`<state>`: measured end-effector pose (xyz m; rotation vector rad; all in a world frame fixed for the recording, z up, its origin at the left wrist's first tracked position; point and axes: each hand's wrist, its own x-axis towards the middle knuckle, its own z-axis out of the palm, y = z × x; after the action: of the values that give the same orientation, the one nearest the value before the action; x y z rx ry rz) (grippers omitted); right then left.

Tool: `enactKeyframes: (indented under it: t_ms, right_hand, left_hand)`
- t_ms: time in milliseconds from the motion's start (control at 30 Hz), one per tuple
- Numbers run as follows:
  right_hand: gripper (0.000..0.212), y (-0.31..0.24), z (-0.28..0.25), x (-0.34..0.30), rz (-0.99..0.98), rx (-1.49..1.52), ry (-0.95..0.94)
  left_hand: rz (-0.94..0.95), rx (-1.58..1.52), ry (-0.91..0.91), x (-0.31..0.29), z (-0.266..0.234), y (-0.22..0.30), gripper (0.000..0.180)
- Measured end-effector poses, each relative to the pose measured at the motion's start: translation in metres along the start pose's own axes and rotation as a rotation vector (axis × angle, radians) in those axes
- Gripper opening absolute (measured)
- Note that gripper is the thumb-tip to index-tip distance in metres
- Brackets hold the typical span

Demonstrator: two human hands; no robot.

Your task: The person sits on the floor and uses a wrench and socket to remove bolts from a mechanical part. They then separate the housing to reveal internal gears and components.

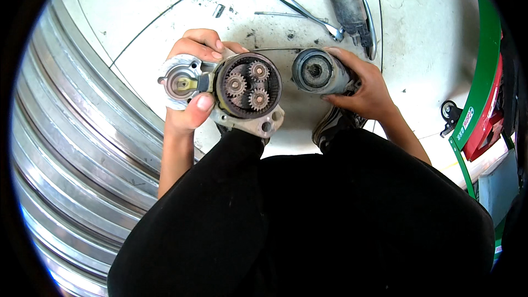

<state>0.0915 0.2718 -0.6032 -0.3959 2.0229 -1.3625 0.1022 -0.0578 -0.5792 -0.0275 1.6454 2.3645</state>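
Observation:
My left hand (192,77) is closed around a starter motor's metal gear housing (268,126), thumb on its near side and fingers over the far side. Its round opening faces up, showing three small planetary gears (236,84) inside a toothed ring. A smaller round bore (180,83) with a yellowish lever sits on its left. In my right hand (367,85) is a grey cylindrical motor body (314,70), its round end with a dark centre turned up. The two parts are held apart, a short gap between them, above the floor.
On the floor beyond my hands lie a dark solenoid (349,8), a ratchet wrench (308,14), a thin rod (280,14), a small socket (219,11) and dark grime. Ribbed metal (82,126) fills the left side. A green-framed rack (477,88) and a caster wheel (449,111) stand at right.

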Motion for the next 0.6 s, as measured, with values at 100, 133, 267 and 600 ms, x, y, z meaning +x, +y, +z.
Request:
enactKeyframes:
  t_ms: [100, 133, 267, 600]
  right_hand:
    - [0.083, -0.002, 0.001, -0.003, 0.036, 0.089, 0.024]
    - [0.084, -0.004, 0.0, -0.005, 0.032, 0.095, 0.037]
    - [0.088, -0.005, -0.006, -0.015, -0.028, 0.093, 0.051]
    - [0.084, -0.014, -0.004, -0.001, 0.013, -0.018, 0.056]
  left_hand:
    - [0.021, -0.068, -0.001, -0.001, 0.0, 0.003, 0.055]
    - [0.031, -0.067, -0.01, -0.001, -0.001, 0.003, 0.055]
    - [0.058, -0.086, -0.023, -0.001, -0.002, 0.004, 0.053]
    - [-0.082, -0.19, 0.118, -0.007, 0.013, -0.001, 0.054]
